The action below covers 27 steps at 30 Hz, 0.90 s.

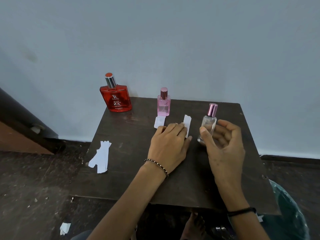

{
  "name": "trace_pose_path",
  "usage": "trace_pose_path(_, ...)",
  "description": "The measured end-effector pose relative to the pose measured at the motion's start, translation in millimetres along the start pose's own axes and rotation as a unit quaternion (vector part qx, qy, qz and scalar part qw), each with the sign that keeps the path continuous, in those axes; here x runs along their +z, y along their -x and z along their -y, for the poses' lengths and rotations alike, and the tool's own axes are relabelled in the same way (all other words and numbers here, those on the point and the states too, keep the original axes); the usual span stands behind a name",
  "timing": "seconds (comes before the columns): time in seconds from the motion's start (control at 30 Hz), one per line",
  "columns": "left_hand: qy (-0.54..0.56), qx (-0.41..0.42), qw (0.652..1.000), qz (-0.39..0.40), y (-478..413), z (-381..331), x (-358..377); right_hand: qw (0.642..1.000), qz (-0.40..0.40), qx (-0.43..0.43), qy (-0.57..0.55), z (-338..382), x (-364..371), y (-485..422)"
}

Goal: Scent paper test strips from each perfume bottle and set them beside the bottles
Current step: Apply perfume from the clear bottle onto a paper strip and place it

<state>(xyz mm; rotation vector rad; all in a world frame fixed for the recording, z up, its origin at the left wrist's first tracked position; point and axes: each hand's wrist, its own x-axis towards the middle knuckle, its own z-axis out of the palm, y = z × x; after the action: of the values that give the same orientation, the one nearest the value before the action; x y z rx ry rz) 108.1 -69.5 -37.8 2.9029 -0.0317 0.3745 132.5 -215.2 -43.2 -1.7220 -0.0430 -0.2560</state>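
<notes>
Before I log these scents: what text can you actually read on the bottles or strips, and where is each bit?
"RED ZX": on the red bottle, front face, large white letters.
Small lines above and below it on the red bottle: too small to read.
Dark mark on the pink bottle: too blurred to read.
Clear bottle, paper strips: no text visible.

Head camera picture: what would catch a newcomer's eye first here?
The bright red bottle at the table's far left corner stands out most, with a pink bottle to its right. Nearer, the right hand holds a clear bottle just above the table, while the left hand presses a white paper strip flat. More strips lie loose near the left edge.
</notes>
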Motion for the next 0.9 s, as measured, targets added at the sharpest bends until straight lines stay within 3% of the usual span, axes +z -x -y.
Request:
trace_pose_path(0.33,-0.064,-0.047,0.996,0.044,-14.3,-15.9,6.5,0.994,0.028,-0.018,0.108,11.7,31.3,-56.3)
trace_pose_path(0.9,-0.042,-0.061,0.996,0.047,-15.9,-16.9,7.8,0.988,0.016,-0.060,0.141,8.4,69.4,-76.5)
